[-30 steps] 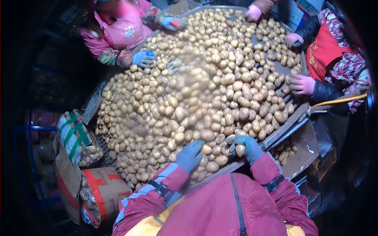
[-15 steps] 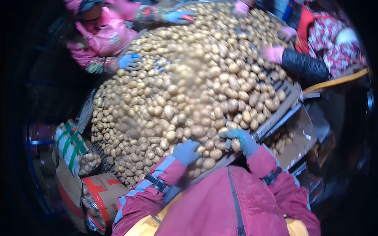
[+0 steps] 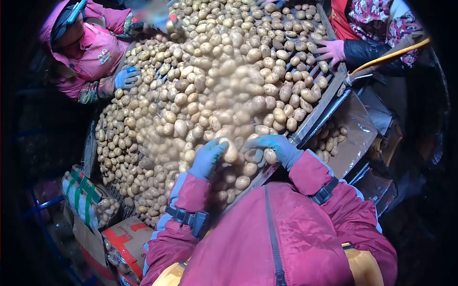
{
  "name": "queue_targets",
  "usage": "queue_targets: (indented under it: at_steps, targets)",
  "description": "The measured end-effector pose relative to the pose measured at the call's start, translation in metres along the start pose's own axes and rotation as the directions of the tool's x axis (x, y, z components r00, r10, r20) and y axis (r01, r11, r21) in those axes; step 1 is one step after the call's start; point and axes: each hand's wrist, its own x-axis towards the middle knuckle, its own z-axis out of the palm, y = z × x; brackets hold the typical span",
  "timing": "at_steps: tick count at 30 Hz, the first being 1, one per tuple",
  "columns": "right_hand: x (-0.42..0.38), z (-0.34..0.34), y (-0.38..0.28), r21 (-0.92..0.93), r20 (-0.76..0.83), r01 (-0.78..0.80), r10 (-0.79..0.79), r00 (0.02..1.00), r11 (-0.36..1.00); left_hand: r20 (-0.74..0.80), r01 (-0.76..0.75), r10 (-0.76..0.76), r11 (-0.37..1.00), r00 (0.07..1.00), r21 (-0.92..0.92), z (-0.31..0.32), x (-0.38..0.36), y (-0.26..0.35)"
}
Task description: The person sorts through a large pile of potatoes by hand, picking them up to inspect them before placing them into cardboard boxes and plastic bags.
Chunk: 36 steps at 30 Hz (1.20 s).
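Note:
A thick layer of potatoes [image 3: 180, 127] covers the sorting table in front of me. My left hand [image 3: 208, 159], in a blue glove, curls around the side of a pale potato [image 3: 230, 151] near the table's front edge. Just right of it, my right hand [image 3: 280, 148] reaches inward in a blue-green glove. Its fingers are bent, with a smaller potato [image 3: 269, 156] between them and the palm. Loose potatoes lie between and below both hands. The middle of the heap looks blurred.
A person in pink [image 3: 102, 45] works at the far left; another's pink-gloved hand [image 3: 332, 51] rests at the right edge. Potato-filled bags [image 3: 82, 193] and a carton [image 3: 129, 238] stand lower left. A cardboard box [image 3: 350, 138] holding potatoes and a yellow hose [image 3: 389, 57] are on the right.
My left hand has moved up and closed on a potato. My right hand has shifted slightly left with its potato. The view has shifted, and the pink-gloved hand at right has spread its fingers.

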Motion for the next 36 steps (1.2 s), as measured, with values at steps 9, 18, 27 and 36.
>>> queue_targets:
  at_steps: [9, 18, 27, 36]
  targets:
    - [-0.023, 0.003, -0.04, 0.502, -0.063, -0.319, 0.402, 0.914, 0.804, -0.01, -0.048, 0.047, 0.983, 0.999, -0.178, 0.036, 0.026, -0.014]
    - [-0.056, -0.012, -0.019, 0.609, -0.157, -0.143, 0.295, 0.942, 0.78, 0.056, -0.261, 0.255, 0.941, 0.965, 0.215, 0.118, 0.022, -0.014]
    - [-0.165, -0.055, -0.028, 0.65, -0.361, -0.06, 0.377, 0.853, 0.758, 0.37, -0.634, 0.516, 0.602, 0.773, 0.485, 0.181, 0.038, -0.032]
    - [-0.342, -0.136, 0.017, 0.521, -0.845, 0.476, 0.35, 0.403, 0.709, 0.344, -0.516, 0.711, 0.031, 0.613, 0.856, 0.122, 0.067, -0.032]
